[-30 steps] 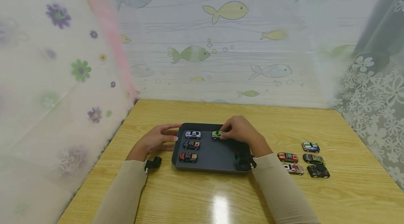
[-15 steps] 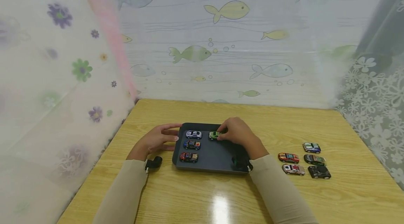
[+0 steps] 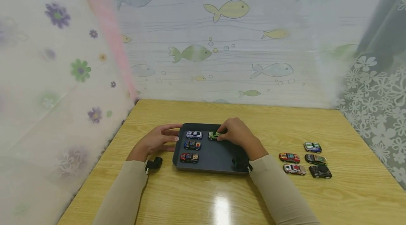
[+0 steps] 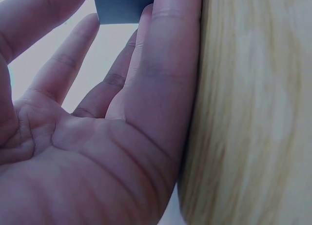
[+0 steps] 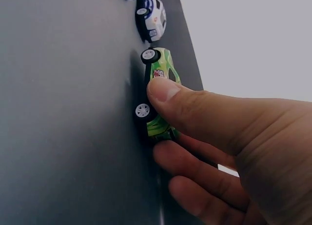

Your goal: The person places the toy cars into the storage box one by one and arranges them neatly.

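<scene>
A green toy car stands near the back wall of the dark grey tray. My right hand pinches it between thumb and fingers; in the right wrist view the thumb presses on its side. Along the tray's left part stand a white toy car, a blue one and a red one, one below another. At the tray's left wall my left hand lies with fingers extended, fingertips at the rim. The left wrist view shows its palm and little-finger side against the table.
On the wooden table, right of the tray, several more toy cars form a loose group, among them a red-orange car, a white-red car and a black car. Patterned curtains hang behind and to the sides.
The right hand has shifted a little to the left with the green toy car, toward the white one. The left hand has stayed at the tray's left wall.
</scene>
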`<state>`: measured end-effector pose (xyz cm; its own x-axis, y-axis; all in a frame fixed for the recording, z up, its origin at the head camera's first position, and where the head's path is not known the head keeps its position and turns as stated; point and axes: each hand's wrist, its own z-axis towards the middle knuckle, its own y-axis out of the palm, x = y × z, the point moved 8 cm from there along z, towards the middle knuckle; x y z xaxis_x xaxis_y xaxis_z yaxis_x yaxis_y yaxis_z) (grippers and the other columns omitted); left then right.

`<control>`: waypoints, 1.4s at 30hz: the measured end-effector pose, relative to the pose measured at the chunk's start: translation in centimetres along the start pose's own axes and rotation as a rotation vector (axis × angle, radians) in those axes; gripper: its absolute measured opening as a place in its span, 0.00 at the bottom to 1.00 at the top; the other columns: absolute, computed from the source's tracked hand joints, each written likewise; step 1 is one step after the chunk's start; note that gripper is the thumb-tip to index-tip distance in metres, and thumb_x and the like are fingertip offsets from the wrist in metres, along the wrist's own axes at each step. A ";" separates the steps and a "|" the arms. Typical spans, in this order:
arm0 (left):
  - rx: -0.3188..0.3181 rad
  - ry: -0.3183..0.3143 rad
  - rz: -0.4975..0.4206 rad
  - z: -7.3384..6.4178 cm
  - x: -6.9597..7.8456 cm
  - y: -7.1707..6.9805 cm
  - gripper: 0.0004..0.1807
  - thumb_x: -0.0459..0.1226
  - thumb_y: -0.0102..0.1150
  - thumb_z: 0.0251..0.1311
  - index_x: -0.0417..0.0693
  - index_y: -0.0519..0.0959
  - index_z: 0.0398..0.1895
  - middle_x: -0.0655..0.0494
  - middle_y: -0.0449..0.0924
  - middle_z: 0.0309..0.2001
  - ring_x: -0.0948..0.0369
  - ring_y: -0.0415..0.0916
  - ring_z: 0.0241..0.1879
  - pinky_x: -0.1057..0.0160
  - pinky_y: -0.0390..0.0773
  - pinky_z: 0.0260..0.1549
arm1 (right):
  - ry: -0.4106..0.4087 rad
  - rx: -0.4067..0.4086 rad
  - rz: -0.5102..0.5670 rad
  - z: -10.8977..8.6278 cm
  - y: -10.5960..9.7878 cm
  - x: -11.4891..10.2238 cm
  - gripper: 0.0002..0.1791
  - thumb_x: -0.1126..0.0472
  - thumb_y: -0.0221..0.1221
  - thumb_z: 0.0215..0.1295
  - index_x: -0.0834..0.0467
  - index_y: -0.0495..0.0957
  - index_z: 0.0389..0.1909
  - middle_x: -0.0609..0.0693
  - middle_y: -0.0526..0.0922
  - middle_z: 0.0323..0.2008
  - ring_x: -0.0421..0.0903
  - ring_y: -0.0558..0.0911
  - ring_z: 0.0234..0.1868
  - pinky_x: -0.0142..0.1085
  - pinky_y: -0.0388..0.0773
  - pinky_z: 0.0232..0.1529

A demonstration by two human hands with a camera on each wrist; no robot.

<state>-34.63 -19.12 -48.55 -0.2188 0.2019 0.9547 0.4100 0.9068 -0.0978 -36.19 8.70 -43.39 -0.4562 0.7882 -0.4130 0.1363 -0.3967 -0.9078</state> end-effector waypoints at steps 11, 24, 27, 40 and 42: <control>-0.008 0.007 -0.007 -0.1 0.2 0.0 0.35 0.34 0.66 0.69 0.60 0.68 0.77 0.40 0.68 0.74 0.48 0.83 0.58 0.47 0.87 0.50 | 0.015 -0.010 -0.027 0.0 -0.1 -0.3 0.13 0.51 0.76 0.59 0.48 0.92 0.44 0.43 0.91 0.43 0.46 0.87 0.46 0.43 0.86 0.48; -0.012 0.006 -0.009 -0.2 0.1 -0.1 0.35 0.34 0.66 0.69 0.61 0.68 0.78 0.39 0.66 0.75 0.48 0.83 0.59 0.47 0.87 0.51 | 0.011 -0.013 -0.042 0.1 0.2 -0.3 0.15 0.50 0.76 0.58 0.48 0.92 0.46 0.44 0.91 0.46 0.46 0.87 0.48 0.44 0.86 0.49; -0.014 0.008 -0.010 -0.2 0.0 -0.1 0.35 0.34 0.66 0.69 0.61 0.68 0.77 0.39 0.67 0.75 0.48 0.83 0.58 0.47 0.87 0.51 | 0.008 -0.012 -0.035 0.0 0.0 -0.4 0.15 0.49 0.76 0.58 0.48 0.92 0.46 0.44 0.91 0.46 0.46 0.87 0.48 0.44 0.86 0.50; 0.004 -0.014 -0.027 -0.1 -0.2 -0.2 0.34 0.35 0.68 0.67 0.65 0.71 0.75 0.43 0.69 0.74 0.48 0.83 0.59 0.47 0.87 0.51 | -0.061 0.020 -0.018 -2.4 -3.6 0.9 0.19 0.47 0.73 0.62 0.50 0.90 0.51 0.45 0.90 0.49 0.47 0.87 0.49 0.45 0.85 0.48; 0.002 -0.014 -0.025 0.0 -0.2 -0.2 0.34 0.36 0.69 0.67 0.66 0.72 0.74 0.43 0.69 0.74 0.48 0.82 0.59 0.47 0.87 0.51 | -0.070 0.038 -0.011 -3.4 -4.5 1.4 0.19 0.47 0.73 0.62 0.50 0.90 0.51 0.45 0.90 0.48 0.46 0.87 0.47 0.44 0.85 0.47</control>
<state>-34.69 -19.34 -48.75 -0.2411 0.1840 0.9529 0.4021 0.9126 -0.0745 -34.46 13.12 -40.15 -0.5181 0.7584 -0.3955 0.0981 -0.4067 -0.9083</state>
